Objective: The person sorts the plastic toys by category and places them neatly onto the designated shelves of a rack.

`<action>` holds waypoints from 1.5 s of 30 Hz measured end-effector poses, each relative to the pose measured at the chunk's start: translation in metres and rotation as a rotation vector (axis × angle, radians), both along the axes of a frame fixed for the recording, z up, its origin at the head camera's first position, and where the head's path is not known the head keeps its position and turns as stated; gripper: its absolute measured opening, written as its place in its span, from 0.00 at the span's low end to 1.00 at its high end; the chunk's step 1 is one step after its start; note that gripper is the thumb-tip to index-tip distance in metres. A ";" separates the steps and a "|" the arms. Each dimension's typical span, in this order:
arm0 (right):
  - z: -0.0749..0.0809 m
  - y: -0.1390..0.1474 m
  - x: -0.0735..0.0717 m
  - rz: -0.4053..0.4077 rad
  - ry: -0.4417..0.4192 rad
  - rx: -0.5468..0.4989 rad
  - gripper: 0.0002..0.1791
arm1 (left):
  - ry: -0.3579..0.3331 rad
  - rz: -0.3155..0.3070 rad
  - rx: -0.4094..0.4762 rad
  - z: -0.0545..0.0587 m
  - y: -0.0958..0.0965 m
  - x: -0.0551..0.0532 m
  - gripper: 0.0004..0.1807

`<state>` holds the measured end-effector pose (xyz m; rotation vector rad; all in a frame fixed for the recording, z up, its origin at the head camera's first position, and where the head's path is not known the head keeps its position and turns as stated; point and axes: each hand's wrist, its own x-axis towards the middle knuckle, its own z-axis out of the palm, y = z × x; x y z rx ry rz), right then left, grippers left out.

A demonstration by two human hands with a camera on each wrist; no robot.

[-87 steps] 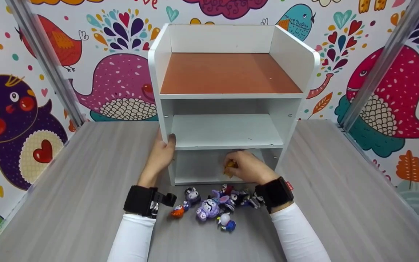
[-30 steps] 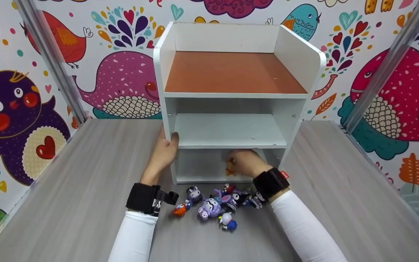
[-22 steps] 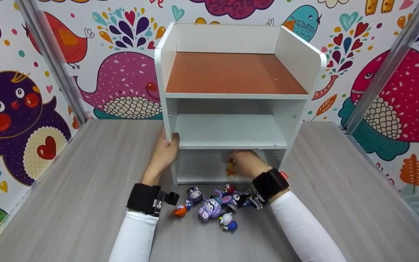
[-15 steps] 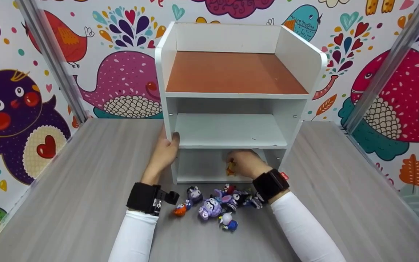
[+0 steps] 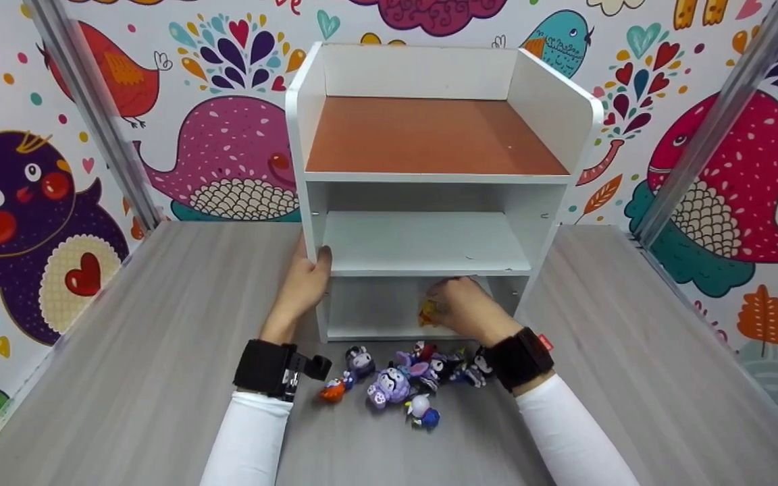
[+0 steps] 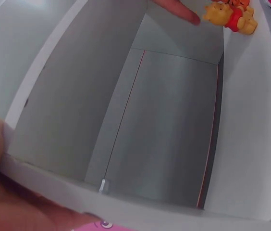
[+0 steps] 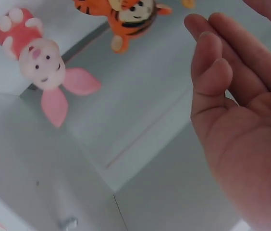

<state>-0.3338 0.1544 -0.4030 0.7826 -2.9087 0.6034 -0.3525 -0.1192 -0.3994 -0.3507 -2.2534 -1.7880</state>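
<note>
My left hand [image 5: 303, 287] grips the left side panel of a white shelf unit [image 5: 429, 273], thumb at its front edge. In the bottom compartment my right hand [image 5: 467, 307] is beside a small yellow Winnie the Pooh figurine [image 6: 235, 19] in a red shirt. A gap shows between its fingertip and the figurine in the left wrist view. The right wrist view shows the fingers [image 7: 212, 53] holding nothing. There, a Tigger figurine [image 7: 134, 17] and a pink Piglet figurine [image 7: 43, 62] sit on the same shelf; in the head view the right hand hides them.
Several small figurines lie in a pile on the grey floor before the shelf unit, among them a purple one [image 5: 389, 386], an orange one [image 5: 335, 390] and a white-and-blue one [image 5: 423, 412]. Above are a middle shelf [image 5: 423, 239] and a brown top [image 5: 436, 135].
My right hand has set the Pooh figurine down in the bottom compartment, let go and drawn slightly back to the right. The left hand keeps its grip on the side panel.
</note>
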 end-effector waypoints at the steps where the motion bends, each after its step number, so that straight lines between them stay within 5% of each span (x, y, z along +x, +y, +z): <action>1: 0.001 0.003 0.003 0.014 0.018 -0.013 0.18 | -0.002 0.002 -0.003 0.001 0.000 0.000 0.34; 9: 0.012 0.026 0.025 0.125 0.090 0.038 0.12 | 0.013 -0.005 -0.014 0.004 -0.001 -0.001 0.34; 17: 0.021 0.030 0.036 0.078 -0.032 0.127 0.15 | 0.013 0.000 -0.015 0.006 -0.003 -0.001 0.34; 22: 0.014 0.025 0.036 0.060 -0.078 0.205 0.15 | 0.014 -0.009 -0.012 0.005 -0.003 0.000 0.35; 33: -0.010 0.012 0.038 -0.037 -0.158 0.208 0.20 | 0.002 0.007 -0.025 -0.002 -0.002 0.001 0.35; 45: -0.017 0.009 0.036 0.002 -0.211 0.238 0.19 | -0.032 0.000 -0.015 0.000 -0.001 0.000 0.35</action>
